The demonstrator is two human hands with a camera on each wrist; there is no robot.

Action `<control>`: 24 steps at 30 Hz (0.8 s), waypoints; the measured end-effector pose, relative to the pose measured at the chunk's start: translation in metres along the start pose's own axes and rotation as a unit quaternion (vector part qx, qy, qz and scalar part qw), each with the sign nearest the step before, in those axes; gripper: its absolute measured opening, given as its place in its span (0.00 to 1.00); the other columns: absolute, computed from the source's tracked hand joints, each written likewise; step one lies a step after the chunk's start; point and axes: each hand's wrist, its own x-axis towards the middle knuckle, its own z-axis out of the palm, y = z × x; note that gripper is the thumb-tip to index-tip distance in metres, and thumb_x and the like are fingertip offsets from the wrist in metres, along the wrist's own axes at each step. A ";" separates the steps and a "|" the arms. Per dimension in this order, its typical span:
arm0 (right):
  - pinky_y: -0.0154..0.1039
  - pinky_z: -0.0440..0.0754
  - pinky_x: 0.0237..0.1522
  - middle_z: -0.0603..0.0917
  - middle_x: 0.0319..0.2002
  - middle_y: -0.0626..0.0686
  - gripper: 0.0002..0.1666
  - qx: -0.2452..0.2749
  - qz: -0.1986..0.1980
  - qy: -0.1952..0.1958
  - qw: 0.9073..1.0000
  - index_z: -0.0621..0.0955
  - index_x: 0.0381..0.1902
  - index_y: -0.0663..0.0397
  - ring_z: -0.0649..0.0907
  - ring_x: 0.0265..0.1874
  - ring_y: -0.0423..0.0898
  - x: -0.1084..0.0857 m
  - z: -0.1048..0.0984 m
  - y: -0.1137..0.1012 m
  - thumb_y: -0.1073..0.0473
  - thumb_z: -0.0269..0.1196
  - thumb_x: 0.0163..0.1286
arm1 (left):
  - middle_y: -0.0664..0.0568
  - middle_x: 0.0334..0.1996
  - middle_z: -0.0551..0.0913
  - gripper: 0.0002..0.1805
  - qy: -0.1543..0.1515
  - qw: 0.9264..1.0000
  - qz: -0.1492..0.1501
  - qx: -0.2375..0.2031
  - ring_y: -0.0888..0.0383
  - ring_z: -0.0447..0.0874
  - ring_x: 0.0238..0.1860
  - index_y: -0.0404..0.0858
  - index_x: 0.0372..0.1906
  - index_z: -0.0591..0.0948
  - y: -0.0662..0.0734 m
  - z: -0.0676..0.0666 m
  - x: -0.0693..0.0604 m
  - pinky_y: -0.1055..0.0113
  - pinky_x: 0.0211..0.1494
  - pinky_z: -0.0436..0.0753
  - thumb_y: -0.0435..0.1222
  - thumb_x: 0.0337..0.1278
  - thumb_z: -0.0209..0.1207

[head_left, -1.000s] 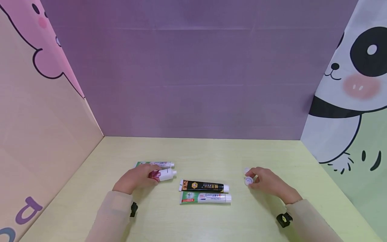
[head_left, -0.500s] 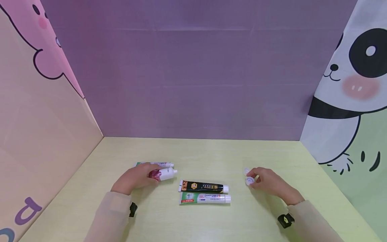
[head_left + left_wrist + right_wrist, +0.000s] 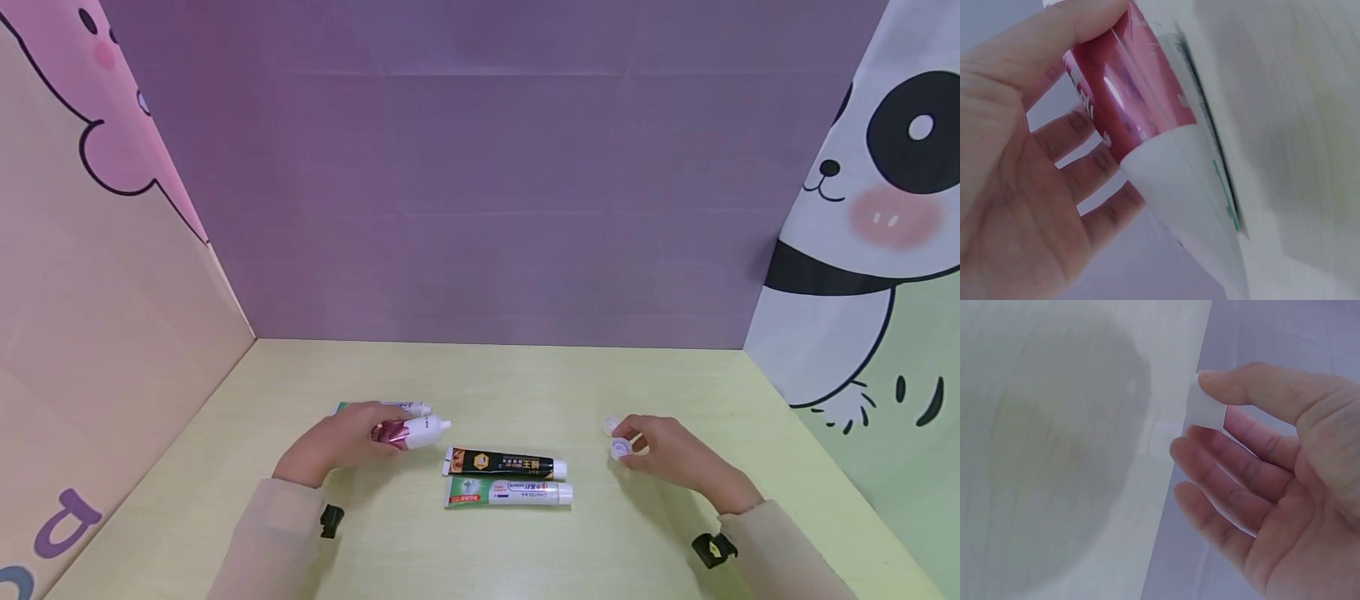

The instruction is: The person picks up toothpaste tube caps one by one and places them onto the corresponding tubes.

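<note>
A red tube point(image 3: 412, 432) is sitting in the left hand point(image 3: 330, 442), left half of the worktop point(image 3: 525, 375), its nozzle bare and pointing toward the right edge. Thumb and fingers are gripping its red end; cannot tell whether it is touching the worktop. Just behind, on the back-edge side, a rear tube point(image 3: 409, 408) is lying partly hidden by that hand; tip is looking uncapped too, small to tell. Around the middle, a black tube point(image 3: 504, 462) and a green tube point(image 3: 510, 492) are lying side by side, both wearing white caps, green one farther from the back edge. Toward the right edge, the right hand point(image 3: 667, 450) is pinching a held cap point(image 3: 620, 448) between thumb and finger, other fingers bending loosely on nothing. A second cap point(image 3: 610, 426) is lying just beyond, back-edge side. Progress, judging by caps: about midway, two on, two off. Red tube and held cap are staying well apart, not being joined; remaining uncapped: red tube, probably rear tube.
</note>
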 end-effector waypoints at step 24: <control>0.44 0.83 0.42 0.85 0.43 0.47 0.17 0.002 -0.065 0.020 0.998 0.80 0.48 0.56 0.85 0.40 0.44 0.005 0.005 -0.023 0.64 0.72 0.62 | 0.59 0.40 0.81 0.19 -0.019 0.999 0.039 0.006 0.62 0.74 0.35 0.40 0.52 0.84 0.024 0.003 0.011 0.68 0.37 0.77 0.36 0.55 0.71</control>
